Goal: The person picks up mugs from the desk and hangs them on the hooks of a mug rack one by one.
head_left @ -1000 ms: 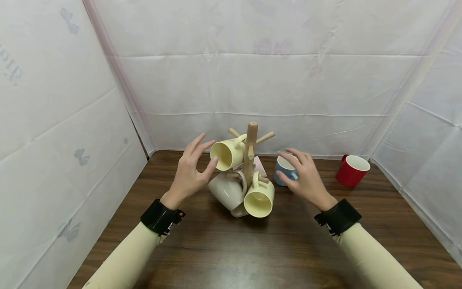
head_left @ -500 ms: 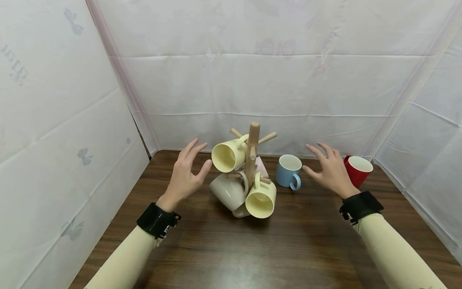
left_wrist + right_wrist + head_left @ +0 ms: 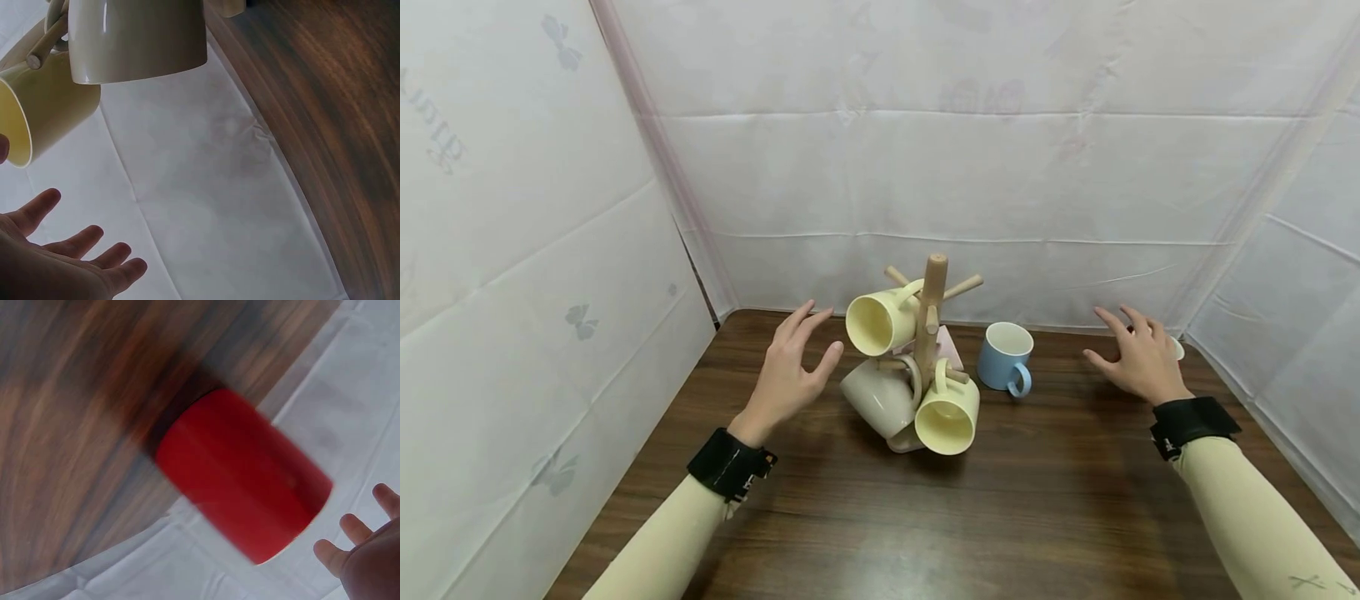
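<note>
Fingers spread, my left hand hovers just left of the wooden mug rack, touching nothing. On the rack hang an upper yellow mug, a grey-white mug below it, and a second yellow mug at the lower right. My right hand, fingers spread and holding nothing, is over the red mug, which it mostly hides in the head view. The right wrist view shows that mug standing on the table with the fingertips apart from it.
Between the rack and my right hand stands a blue mug, its handle turned to the front right. A pink object sits partly hidden behind the rack. White sheets wall in the dark wooden table at the back and sides.
My right hand has moved right, from beside the blue mug to over the red mug, leaving the blue mug in full view. The left hand has barely moved.
</note>
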{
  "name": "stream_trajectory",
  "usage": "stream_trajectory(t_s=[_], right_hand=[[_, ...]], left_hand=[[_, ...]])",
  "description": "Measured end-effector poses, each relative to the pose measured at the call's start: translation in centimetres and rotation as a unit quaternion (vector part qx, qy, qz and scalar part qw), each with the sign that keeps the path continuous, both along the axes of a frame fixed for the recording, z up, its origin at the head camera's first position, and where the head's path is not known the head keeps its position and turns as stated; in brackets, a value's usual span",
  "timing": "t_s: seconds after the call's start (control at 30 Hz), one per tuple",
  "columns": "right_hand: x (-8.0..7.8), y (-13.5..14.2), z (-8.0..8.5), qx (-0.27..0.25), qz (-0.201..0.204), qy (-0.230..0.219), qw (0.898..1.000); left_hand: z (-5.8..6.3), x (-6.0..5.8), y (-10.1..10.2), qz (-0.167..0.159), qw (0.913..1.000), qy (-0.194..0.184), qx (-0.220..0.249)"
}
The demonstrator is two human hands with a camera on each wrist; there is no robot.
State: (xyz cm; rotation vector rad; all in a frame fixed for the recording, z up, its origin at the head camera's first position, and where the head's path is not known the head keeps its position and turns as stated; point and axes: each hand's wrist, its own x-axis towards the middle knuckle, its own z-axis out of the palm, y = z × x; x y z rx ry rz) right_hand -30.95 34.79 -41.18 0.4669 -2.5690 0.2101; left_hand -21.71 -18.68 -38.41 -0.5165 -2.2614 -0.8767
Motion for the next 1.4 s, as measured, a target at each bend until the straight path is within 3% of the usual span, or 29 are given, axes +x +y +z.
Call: stream_trajectory(t_s=[0.2, 0.6, 0.97, 1.4], right_hand=[[-0.5, 2.0, -0.1, -0.008, -0.056, -0.046, 0.997], [-0.3, 4.1, -0.4, -0.040, -0.108, -0.112, 0.987], [-0.4, 4.8, -0.4, -0.016, -0.112, -0.146, 0.983], [-0.2, 5.1, -0.7, -0.025, -0.109, -0.187, 0.976]], left_hand=[[-0.1, 0.0, -0.3, 0.000, 1.0000, -0.004, 0.002], [-0.5, 0.4, -0.7, 0.014, 0.9997, -0.017, -0.005], [-1.9, 0.9, -1.2, 0.042, 0.9954, -0.086, -0.010], [-2.4, 1.4, -1.1, 0.046, 0.9927, -0.111, -0.014]])
